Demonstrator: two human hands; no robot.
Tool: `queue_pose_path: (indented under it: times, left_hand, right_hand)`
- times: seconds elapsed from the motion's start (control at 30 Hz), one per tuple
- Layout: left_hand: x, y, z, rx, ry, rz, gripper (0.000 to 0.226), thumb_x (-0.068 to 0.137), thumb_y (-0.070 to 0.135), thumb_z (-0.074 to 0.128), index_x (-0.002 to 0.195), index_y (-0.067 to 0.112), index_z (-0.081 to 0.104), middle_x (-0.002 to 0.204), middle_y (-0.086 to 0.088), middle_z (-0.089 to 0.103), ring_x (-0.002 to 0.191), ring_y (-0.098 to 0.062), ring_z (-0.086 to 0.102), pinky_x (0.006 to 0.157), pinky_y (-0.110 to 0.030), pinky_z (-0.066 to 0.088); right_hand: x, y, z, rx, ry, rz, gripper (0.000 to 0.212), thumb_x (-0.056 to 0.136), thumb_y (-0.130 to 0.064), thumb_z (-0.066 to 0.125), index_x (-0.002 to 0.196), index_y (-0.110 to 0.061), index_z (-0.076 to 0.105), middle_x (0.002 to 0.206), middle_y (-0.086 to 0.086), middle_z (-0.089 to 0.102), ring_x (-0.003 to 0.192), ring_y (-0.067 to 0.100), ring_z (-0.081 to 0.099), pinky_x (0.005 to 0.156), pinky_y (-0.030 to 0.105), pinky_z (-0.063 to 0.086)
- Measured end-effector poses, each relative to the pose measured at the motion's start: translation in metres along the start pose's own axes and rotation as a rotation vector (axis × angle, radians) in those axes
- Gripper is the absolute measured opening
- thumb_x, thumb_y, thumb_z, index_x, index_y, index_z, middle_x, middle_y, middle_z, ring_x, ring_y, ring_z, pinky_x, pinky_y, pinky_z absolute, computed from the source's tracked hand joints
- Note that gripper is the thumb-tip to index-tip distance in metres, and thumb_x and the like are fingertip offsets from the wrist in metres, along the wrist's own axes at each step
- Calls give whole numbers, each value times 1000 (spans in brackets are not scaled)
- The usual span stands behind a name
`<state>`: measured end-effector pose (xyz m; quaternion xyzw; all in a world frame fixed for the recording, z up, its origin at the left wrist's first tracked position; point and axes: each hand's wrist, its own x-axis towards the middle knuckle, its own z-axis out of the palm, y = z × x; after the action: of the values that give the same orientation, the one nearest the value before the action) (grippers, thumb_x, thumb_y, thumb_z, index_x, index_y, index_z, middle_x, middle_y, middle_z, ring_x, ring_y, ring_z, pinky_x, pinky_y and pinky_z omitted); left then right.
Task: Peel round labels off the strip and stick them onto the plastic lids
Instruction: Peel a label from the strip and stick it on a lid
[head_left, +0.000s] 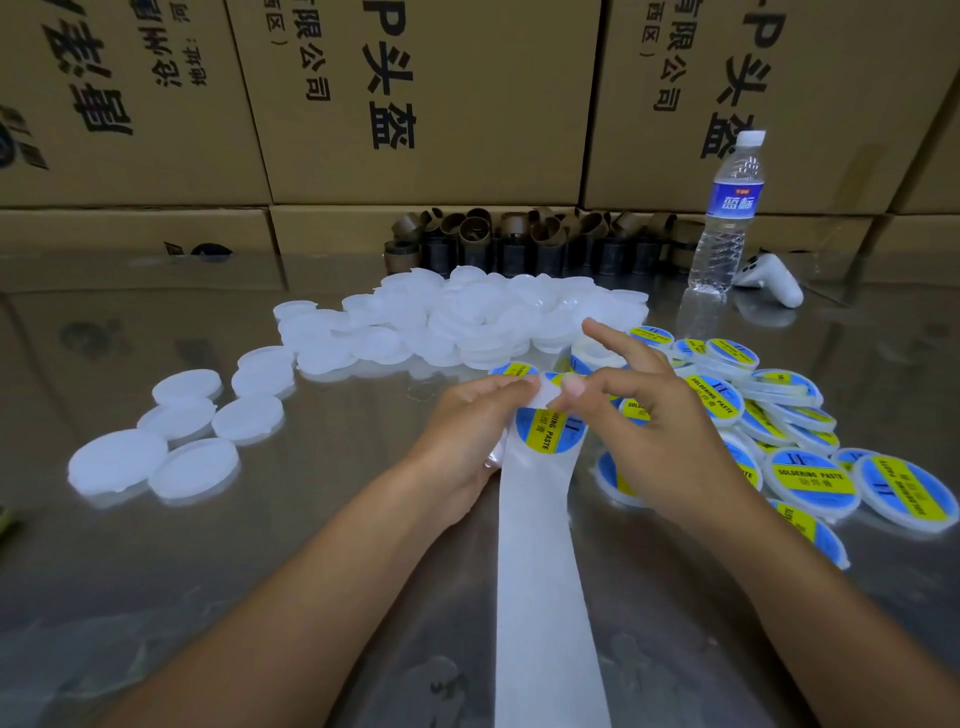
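Label strip (540, 571) in grip of left hand (462, 431), round label (545, 434) in pinch of right hand (660, 436) fingers.

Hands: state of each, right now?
Left hand grips the label strip.
Right hand pinches the round label on the strip, index finger straight.

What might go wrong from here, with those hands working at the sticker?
1. The right hand seems to pinch the edge of the round label while the left hand holds the strip; the label might crease or stick to itself.
2. The strip's long bare tail lies beside the labelled lids and might snag or drag them.
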<state>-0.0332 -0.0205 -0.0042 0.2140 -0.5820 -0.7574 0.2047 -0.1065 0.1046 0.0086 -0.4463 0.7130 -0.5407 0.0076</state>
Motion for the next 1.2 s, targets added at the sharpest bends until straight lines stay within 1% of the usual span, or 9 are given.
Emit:
queue_pose_path:
  times: [0.2,0.3,0.37,0.43,0.63,0.87,1.0,1.1,1.2]
  left_hand:
    - [0,-2,0,36,44,7,27,95,18,57,107,-5,64,111,-28,66,85,-30,62,76,-36,50]
    - [1,-2,0,31,64,9,19,94,19,59,94,3,67,105,-22,69,82,-26,62,70,-29,49]
    - [2,-3,0,27,80,11,17,93,20,60,92,4,66,99,-17,69,80,-24,61,69,-28,49]
    - [3,-3,0,25,97,15,20,93,21,61,96,2,66,95,-15,68,77,-22,61,67,-27,49]
    - [1,-2,0,11,148,38,27,93,19,61,104,-4,66,99,-19,69,79,-24,63,68,-28,51]
    - [-2,2,1,69,163,49,28,91,20,64,107,-3,65,109,-24,67,89,-30,64,90,-43,51]
    - [-3,2,2,102,209,35,22,88,17,68,103,1,65,110,-20,68,105,-36,64,93,-44,52]
    - [-3,5,3,54,265,69,5,89,15,66,90,10,65,107,-16,69,97,-30,66,90,-39,51]
    - [0,10,2,-91,303,144,8,91,16,63,83,15,63,98,-6,70,87,-22,68,89,-37,51]
  right_hand:
    - [1,-3,-1,176,-25,57,43,69,-64,42,52,-34,68,134,-19,49,130,-11,32,101,10,26]
    - [2,-5,-3,312,72,20,45,87,-52,51,53,-27,64,108,-15,65,109,-4,53,91,10,36]
    - [4,-2,-8,407,185,-25,35,89,-41,50,62,-24,64,84,-14,66,98,3,57,93,25,40]
    - [5,-2,-10,433,251,-54,31,89,-39,51,66,-24,65,90,-12,68,104,6,59,99,36,41]
    - [0,-3,-1,309,69,-109,25,88,-31,43,96,-31,66,97,-22,69,99,-4,59,79,9,41]
    - [-1,0,0,353,-52,-82,27,86,-31,47,106,-30,65,105,-15,69,104,4,62,83,16,48]
    - [-1,1,1,403,-111,-49,32,85,-31,48,111,-20,64,109,-5,70,106,10,64,83,14,47]
    - [-1,2,2,417,-104,-25,34,85,-32,49,112,-18,63,108,-5,70,105,13,65,83,16,49]
    - [0,4,3,412,-101,-4,36,84,-36,49,115,-22,60,108,-5,70,102,13,65,88,23,50]
